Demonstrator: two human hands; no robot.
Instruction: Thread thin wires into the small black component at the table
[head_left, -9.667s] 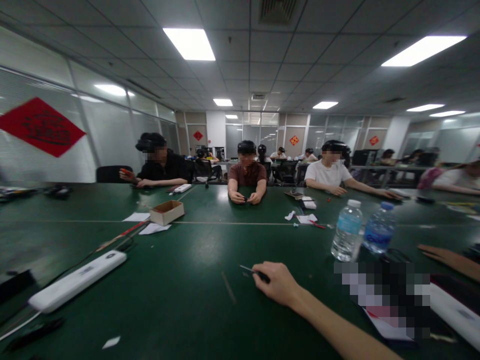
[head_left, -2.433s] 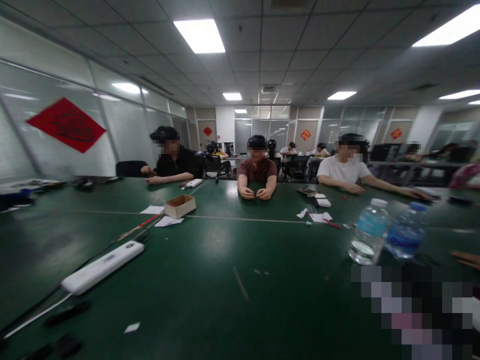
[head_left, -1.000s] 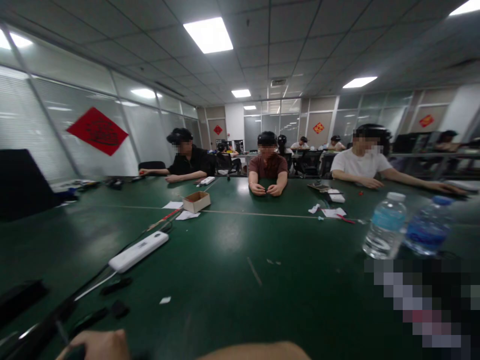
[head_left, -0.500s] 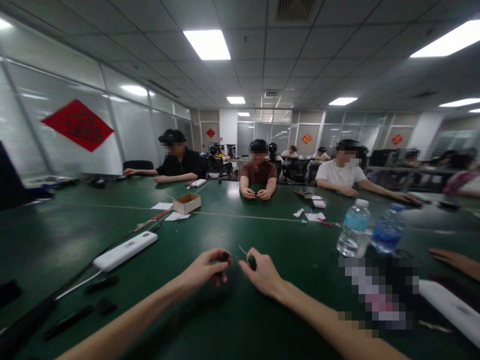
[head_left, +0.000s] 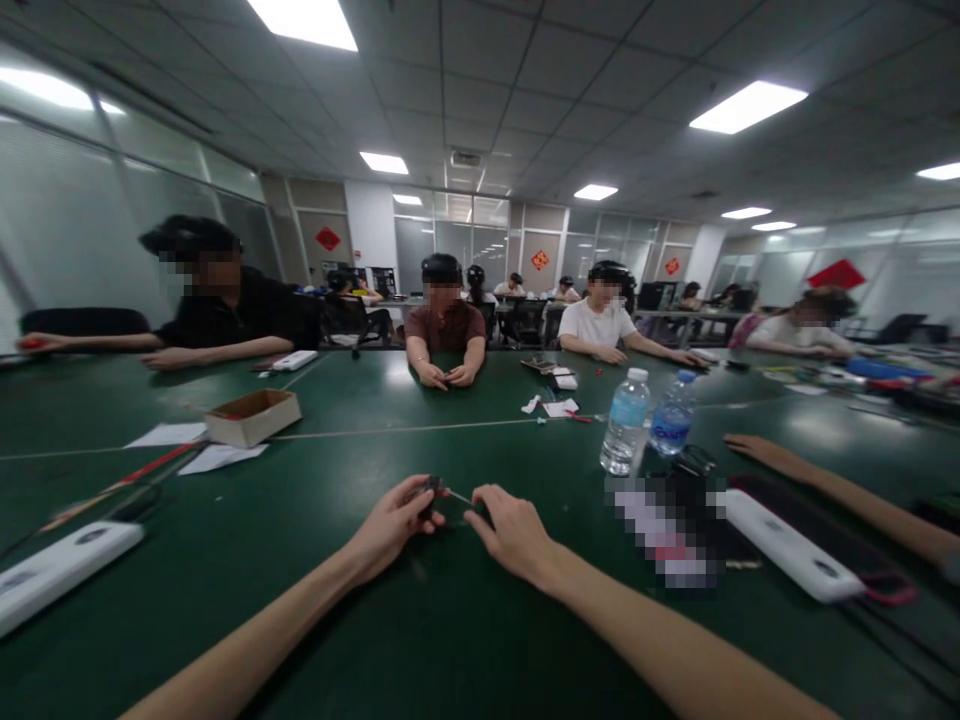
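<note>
My left hand (head_left: 390, 532) grips a small dark object (head_left: 430, 489) between thumb and fingers, and its shape is too small to make out. My right hand (head_left: 512, 535) holds a black-handled pick with a thin metal tip (head_left: 466, 501). That tip points left, toward the dark object, and seems to touch it or nearly so. Both hands are raised a little above the green table (head_left: 247, 610), close together in front of me.
A cardboard box (head_left: 253, 417) and paper sheets (head_left: 221, 458) lie ahead left. Water bottles (head_left: 625, 425) and a white power bank (head_left: 791, 545) stand to the right. A co-worker's forearm (head_left: 825, 490) reaches in from the right. Several people sit around the table.
The view has swung right, so the scene slides left. My hands have drawn closer, and the pick's thin tip now lies level between them, pointing at the dark object.
</note>
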